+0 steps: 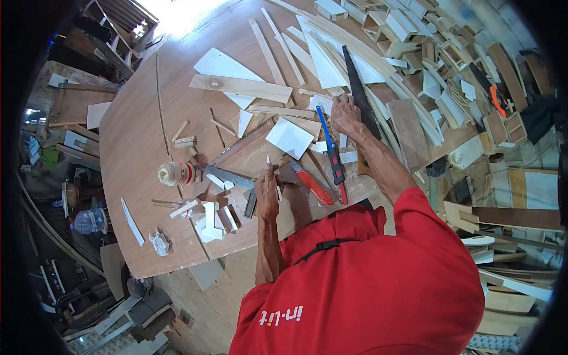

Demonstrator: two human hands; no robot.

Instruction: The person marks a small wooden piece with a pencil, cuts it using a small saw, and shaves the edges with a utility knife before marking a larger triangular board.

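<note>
My left hand (268, 192) is closed around a thin, light-tipped stick (268, 160) near the table's front edge. A metal square (231, 176) lies just left of it. My right hand (346, 113) has its fingers curled down beside small white pieces (320, 103); what they grip, if anything, is hidden. Close by on its right is a handsaw (360, 89). Between my hands lie a white rectangular panel (290, 137), a blue-and-black tool (332, 151) and a red-handled tool (313, 186).
The wooden table (133, 142) bears a jar (176, 173), crumpled plastic (159, 243), wood strips and white offcuts (211, 222). Long strips (402, 89) run along its right side. Many small wooden boxes (402, 25) are piled at the back right. A plastic bottle (89, 221) stands left of the table.
</note>
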